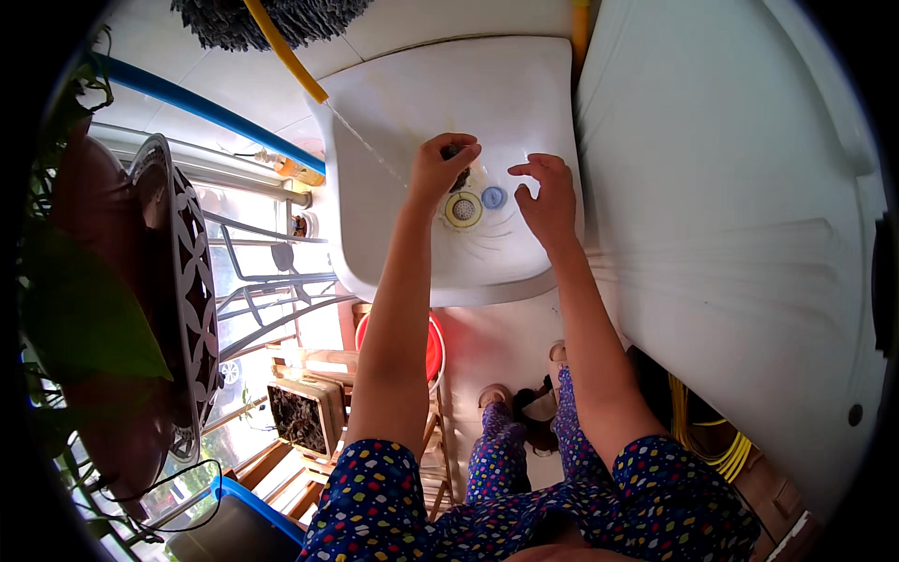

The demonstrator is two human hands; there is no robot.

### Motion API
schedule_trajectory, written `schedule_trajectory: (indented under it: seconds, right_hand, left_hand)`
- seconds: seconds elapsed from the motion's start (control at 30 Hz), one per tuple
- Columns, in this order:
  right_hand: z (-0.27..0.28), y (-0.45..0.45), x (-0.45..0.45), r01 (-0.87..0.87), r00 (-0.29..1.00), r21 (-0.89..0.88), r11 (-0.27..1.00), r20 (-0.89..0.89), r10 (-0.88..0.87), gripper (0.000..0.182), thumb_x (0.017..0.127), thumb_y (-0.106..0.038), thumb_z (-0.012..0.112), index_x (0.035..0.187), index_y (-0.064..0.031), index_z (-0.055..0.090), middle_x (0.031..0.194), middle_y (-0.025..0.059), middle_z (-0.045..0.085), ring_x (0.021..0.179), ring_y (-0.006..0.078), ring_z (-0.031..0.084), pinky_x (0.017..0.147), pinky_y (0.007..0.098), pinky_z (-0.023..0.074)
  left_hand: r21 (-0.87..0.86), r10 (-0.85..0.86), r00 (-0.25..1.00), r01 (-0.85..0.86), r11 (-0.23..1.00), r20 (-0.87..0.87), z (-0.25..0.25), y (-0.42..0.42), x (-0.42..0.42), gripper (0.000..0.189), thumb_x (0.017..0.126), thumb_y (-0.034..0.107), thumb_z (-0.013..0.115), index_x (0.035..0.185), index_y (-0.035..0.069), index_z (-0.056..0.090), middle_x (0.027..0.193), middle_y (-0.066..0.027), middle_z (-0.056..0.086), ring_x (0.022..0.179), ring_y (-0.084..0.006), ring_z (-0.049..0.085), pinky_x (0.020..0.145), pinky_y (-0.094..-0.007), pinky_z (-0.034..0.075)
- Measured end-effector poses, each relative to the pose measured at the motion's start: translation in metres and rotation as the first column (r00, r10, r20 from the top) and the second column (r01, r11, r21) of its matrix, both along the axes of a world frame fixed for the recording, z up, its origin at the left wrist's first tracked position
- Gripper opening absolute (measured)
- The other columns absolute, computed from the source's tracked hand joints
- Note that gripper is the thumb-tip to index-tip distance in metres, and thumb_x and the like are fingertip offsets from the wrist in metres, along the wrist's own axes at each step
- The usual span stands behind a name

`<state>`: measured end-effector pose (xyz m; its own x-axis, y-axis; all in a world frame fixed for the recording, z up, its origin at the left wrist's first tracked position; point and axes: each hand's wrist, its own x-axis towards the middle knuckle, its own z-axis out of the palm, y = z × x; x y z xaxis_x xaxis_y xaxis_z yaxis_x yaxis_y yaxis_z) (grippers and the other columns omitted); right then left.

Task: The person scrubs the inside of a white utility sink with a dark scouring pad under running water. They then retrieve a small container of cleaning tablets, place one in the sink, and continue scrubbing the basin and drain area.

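Observation:
A white sink (393,232) lies before me, and water runs into it from a yellow hose (295,56) at its back left. Over the basin my left hand (446,168) is bent, its thumb and fingers close about a dark, rough clump (460,175); whether it grips the clump or only touches it, I cannot tell. My right hand (546,193) hovers at the right side of the basin, fingers curled and apart, with nothing seen in it. Between the hands lie a round drain strainer with a yellow rim (463,209) and a small blue disc (494,197).
A large white appliance or cabinet (709,175) borders the sink's right side. At the left stand a patterned plant holder (197,302), a blue pole (211,109) and a soil-filled planter (302,418). A red bucket (436,348) is below the sink, and a grey mop head (274,21) behind it.

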<state>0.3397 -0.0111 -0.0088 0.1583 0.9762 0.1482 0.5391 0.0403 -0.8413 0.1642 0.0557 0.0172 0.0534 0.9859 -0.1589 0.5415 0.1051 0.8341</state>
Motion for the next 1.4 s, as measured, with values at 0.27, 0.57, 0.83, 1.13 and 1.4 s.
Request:
schedule_trajectory:
  seconds: [0.27, 0.57, 0.83, 1.13, 1.4]
  right_hand:
    - [0.057, -0.109, -0.010, -0.135, 0.985, -0.087, 0.987, -0.116, 0.124, 0.025, 0.070, 0.000, 0.062, 0.089, -0.0141, 0.069, 0.113, 0.0088, 0.055, 0.106, 0.0270, 0.052, 0.089, 0.0377, 0.0456]
    - [0.161, -0.213, 0.019, -0.394, 0.908, -0.230, 0.890, -0.250, 0.338, 0.023, 0.072, 0.002, 0.061, 0.092, -0.0076, 0.067, 0.112, 0.0106, 0.053, 0.097, 0.0262, 0.058, 0.082, 0.0364, 0.0496]
    - [0.296, -0.260, 0.084, -0.464, 0.877, -0.197, 0.864, -0.240, 0.416, 0.020, 0.072, 0.001, 0.056, 0.086, -0.0075, 0.066, 0.094, 0.0080, 0.058, 0.090, 0.0267, 0.061, 0.078, 0.0380, 0.0499]
    - [0.473, -0.291, 0.216, -0.174, 0.983, -0.158, 0.972, 0.034, 0.181, 0.019, 0.075, -0.001, 0.057, 0.087, -0.0102, 0.068, 0.096, 0.0056, 0.061, 0.088, 0.0248, 0.061, 0.077, 0.0351, 0.0503]
    - [0.720, -0.326, 0.335, 0.165, 0.839, 0.269, 0.949, 0.467, -0.278, 0.018, 0.075, 0.001, 0.059, 0.089, -0.0089, 0.066, 0.098, 0.0058, 0.061, 0.086, 0.0251, 0.061, 0.073, 0.0341, 0.0508]
  left_hand:
    - [-0.062, 0.219, 0.965, -0.212, 0.975, 0.142, 0.018, -0.065, 0.009, 0.030, 0.077, 0.021, 0.072, 0.101, 0.004, 0.067, 0.076, -0.0059, 0.067, 0.067, -0.0129, 0.061, 0.065, -0.0280, 0.049]
    - [-0.219, 0.374, 0.885, -0.321, 0.922, 0.278, 0.094, -0.102, 0.031, 0.030, 0.080, 0.017, 0.073, 0.105, 0.001, 0.064, 0.081, -0.0046, 0.066, 0.069, -0.0116, 0.058, 0.063, -0.0233, 0.046]
    - [0.206, 0.079, 0.823, 0.047, 0.977, -0.563, 0.177, -0.129, 0.068, 0.030, 0.078, 0.017, 0.073, 0.104, 0.006, 0.063, 0.079, -0.0050, 0.064, 0.070, -0.0119, 0.060, 0.063, -0.0269, 0.048]
    - [-0.056, -0.064, 0.993, 0.059, 0.997, -0.097, 0.215, -0.119, 0.098, 0.035, 0.072, 0.022, 0.074, 0.100, 0.004, 0.065, 0.071, -0.0067, 0.065, 0.064, -0.0184, 0.061, 0.064, -0.0331, 0.050]
    - [-0.281, -0.320, 0.932, 0.264, 0.922, -0.172, 0.227, -0.145, 0.091, 0.034, 0.071, 0.017, 0.076, 0.099, 0.003, 0.064, 0.076, -0.0101, 0.063, 0.063, -0.0200, 0.062, 0.057, -0.0344, 0.050]
